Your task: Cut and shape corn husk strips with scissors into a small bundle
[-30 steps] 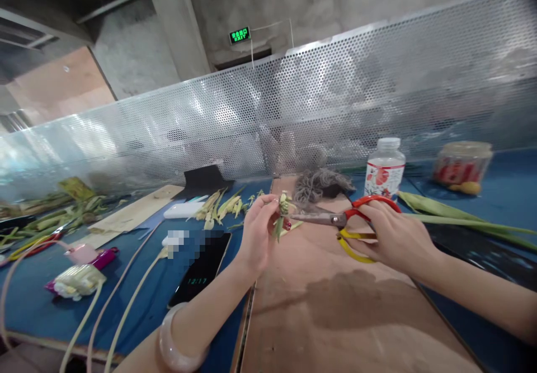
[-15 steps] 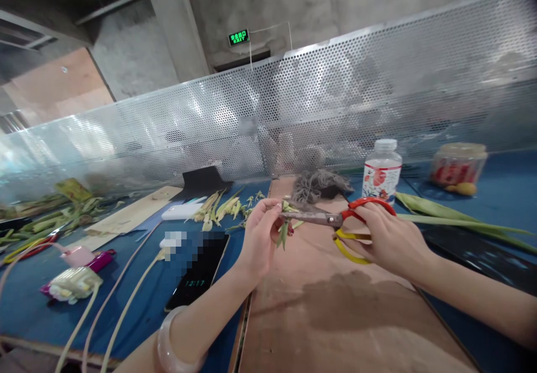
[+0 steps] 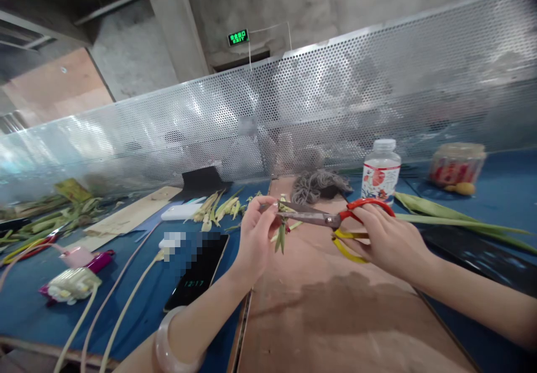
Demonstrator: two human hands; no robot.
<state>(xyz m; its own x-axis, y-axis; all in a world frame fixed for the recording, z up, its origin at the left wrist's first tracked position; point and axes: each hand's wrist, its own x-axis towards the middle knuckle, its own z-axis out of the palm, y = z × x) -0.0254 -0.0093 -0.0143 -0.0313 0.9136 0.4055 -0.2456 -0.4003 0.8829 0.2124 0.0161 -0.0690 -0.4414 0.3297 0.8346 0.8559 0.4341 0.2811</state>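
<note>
My left hand (image 3: 257, 236) pinches a small bundle of green leaf strips (image 3: 280, 241) between thumb and fingertips, over the wooden board (image 3: 335, 317). Its pointed ends hang down below the fingers. In my right hand (image 3: 388, 233) are scissors (image 3: 329, 220) with one red and one yellow handle loop. The blades point left and stand slightly apart, their tips reaching the bundle beside my left fingertips. Whether the blades touch the leaf, I cannot tell.
Behind the hands lie grey yarn (image 3: 314, 185) and a labelled plastic bottle (image 3: 381, 171). Long green leaves (image 3: 444, 213) and a jar (image 3: 457, 163) are right. Leftward are leaf pieces (image 3: 220, 211), a phone (image 3: 197, 275), charging cables (image 3: 130, 300) and another pair of scissors (image 3: 31, 250).
The scissor blades look a little farther apart at the leaf bundle. Both hands have shifted very slightly left and keep their holds.
</note>
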